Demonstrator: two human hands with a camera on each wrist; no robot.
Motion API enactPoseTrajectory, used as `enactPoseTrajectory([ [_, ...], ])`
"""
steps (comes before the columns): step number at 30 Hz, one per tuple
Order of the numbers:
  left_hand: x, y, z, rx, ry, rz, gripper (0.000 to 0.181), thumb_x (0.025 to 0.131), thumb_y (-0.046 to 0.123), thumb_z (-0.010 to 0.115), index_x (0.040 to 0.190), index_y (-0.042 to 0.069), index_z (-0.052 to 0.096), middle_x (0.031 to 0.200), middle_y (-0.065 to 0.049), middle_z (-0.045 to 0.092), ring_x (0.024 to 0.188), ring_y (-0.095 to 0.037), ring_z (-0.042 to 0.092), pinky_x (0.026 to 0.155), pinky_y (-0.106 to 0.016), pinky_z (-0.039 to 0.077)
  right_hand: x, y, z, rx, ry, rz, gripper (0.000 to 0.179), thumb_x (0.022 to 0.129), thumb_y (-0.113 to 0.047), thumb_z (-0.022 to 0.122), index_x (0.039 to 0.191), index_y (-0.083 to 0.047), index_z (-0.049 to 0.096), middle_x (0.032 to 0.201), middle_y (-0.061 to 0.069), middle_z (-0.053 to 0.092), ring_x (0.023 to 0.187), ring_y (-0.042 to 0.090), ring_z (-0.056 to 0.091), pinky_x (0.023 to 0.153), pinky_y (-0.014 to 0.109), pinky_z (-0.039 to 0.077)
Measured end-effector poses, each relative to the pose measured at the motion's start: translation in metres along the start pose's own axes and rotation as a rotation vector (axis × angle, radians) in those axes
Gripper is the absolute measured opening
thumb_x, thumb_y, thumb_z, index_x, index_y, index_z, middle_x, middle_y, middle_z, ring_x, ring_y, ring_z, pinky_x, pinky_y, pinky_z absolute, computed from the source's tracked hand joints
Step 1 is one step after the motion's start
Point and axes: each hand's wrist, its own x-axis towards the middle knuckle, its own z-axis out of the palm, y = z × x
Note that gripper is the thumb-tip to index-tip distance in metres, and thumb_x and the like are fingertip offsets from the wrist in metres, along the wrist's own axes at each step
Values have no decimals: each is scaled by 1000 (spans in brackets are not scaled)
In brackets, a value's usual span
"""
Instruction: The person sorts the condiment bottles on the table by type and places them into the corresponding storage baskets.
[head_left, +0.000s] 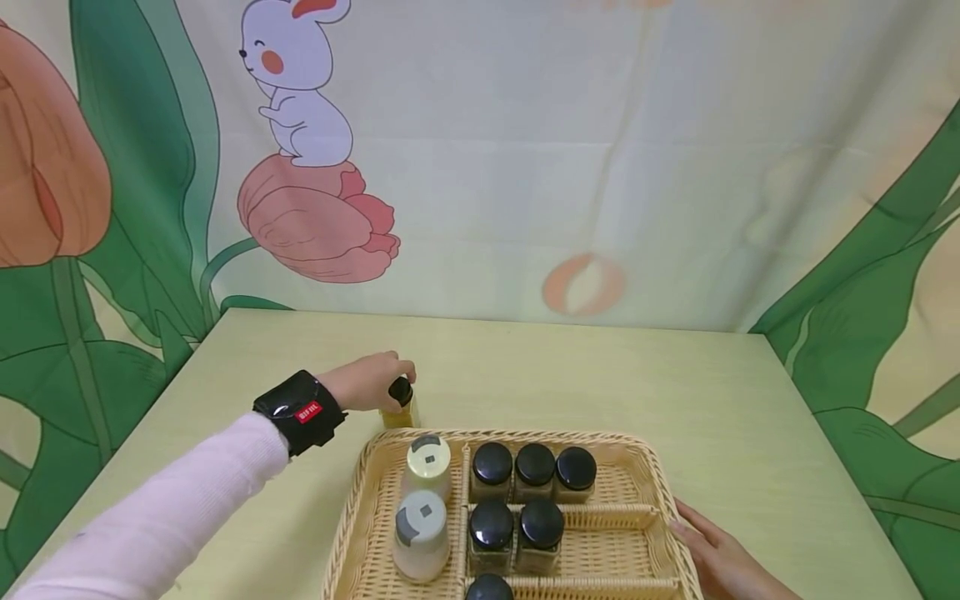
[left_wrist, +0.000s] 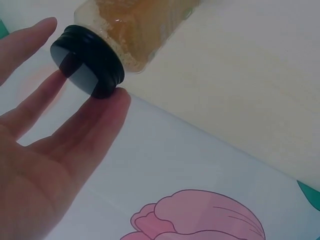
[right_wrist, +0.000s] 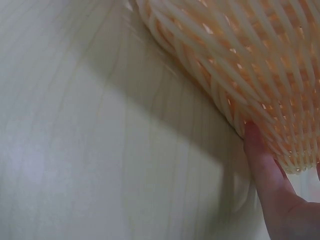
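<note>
My left hand (head_left: 369,382) is at the black lid of a square clear jar (head_left: 401,414) behind the basket. In the left wrist view the jar (left_wrist: 142,25) holds tan powder; fingertips touch its lid (left_wrist: 87,60), while another digit (left_wrist: 30,42) stands apart from it. My right hand (head_left: 720,554) rests against the right side of a wicker basket (head_left: 663,492). The right wrist view shows one fairly straight finger (right_wrist: 260,155) touching the woven wall (right_wrist: 235,65).
Several black-lidded jars (head_left: 535,462) stand in the basket's right compartments. Two pale-topped bottles (head_left: 422,533) stand in its left compartment. The pale table (head_left: 585,375) ends at a patterned curtain (head_left: 480,167).
</note>
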Motion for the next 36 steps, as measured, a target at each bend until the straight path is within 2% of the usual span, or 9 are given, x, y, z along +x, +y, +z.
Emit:
enactPoseTrajectory([
  [10, 6, -3, 9, 30, 38, 51, 31, 66, 3, 71, 94, 1, 57, 83, -11, 51, 76, -24, 52, 75, -41, 51, -2, 1, -1, 20, -23, -12, 77, 88, -49, 43, 137, -4, 4, 130, 41, 25, 96, 41, 53, 72, 54, 49],
  [15, 9, -4, 12, 41, 33, 38, 31, 65, 3, 72, 92, 1, 57, 82, -10, 50, 75, -23, 51, 74, -40, 51, -1, 1, -1, 28, -26, -9, 77, 88, -48, 44, 138, -5, 4, 130, 40, 24, 96, 41, 53, 72, 54, 49],
  [22, 10, -4, 12, 28, 48, 52, 28, 64, 2, 71, 88, 0, 57, 79, -10, 49, 72, -22, 49, 71, -39, 51, 0, 0, 2, 27, 33, 9, 77, 87, -48, 46, 137, -4, 8, 132, 40, 23, 98, 44, 51, 71, 53, 50],
  [25, 8, -4, 11, 19, 39, 45, 28, 63, 2, 71, 87, 1, 58, 79, -9, 49, 72, -22, 49, 71, -38, 51, 0, 0, 2, 19, 27, 1, 76, 87, -48, 45, 137, -4, 8, 132, 40, 22, 98, 44, 51, 71, 53, 50],
  [30, 7, 1, 2, 16, 39, 28, 28, 64, 2, 71, 88, 2, 58, 81, -10, 49, 74, -23, 50, 72, -39, 51, 1, 1, 1, 8, 20, -5, 77, 87, -49, 44, 138, -5, 7, 132, 40, 21, 97, 43, 52, 71, 53, 50],
  [36, 9, 9, -19, 31, 91, 24, 29, 64, 3, 70, 90, 1, 59, 84, -12, 51, 77, -26, 51, 73, -41, 51, 1, 0, 0, 16, 21, 2, 79, 86, -50, 45, 138, -5, 7, 132, 40, 22, 97, 42, 52, 71, 52, 50],
])
